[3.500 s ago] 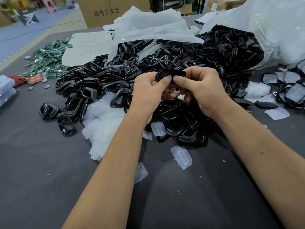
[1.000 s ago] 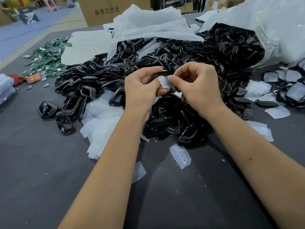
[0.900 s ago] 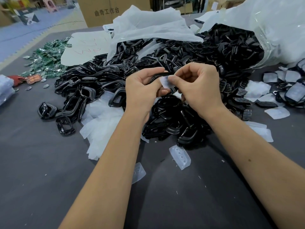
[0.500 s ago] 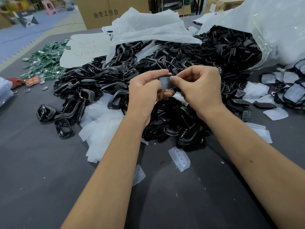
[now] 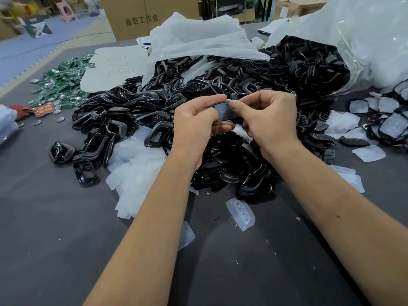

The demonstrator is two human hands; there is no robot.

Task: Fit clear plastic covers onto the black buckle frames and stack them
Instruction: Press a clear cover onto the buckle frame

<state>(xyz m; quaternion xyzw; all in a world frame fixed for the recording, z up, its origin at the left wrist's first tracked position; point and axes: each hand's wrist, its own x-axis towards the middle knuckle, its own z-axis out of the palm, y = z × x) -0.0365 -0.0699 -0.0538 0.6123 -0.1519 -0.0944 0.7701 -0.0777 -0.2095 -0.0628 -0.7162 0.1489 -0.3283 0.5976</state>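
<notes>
Black frame (image 5: 225,111) pinched by left hand (image 5: 196,127) and right hand (image 5: 269,122); two loose clear covers (image 5: 240,214) nearby

Two bare forearms, no sleeves in view, small dark mole on right forearm (image 5: 337,216)

buckle frames (image 5: 154,111): glossy black plastic | covers (image 5: 240,214): translucent plastic | table (image 5: 55,228): matt grey cloth | box (image 5: 141,16): cardboard

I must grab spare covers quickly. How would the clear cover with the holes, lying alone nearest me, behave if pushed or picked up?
The clear cover looks thin and light, so it would probably slide, not roll. It lies flat on the table, so lifting an edge may be fiddly.
</notes>
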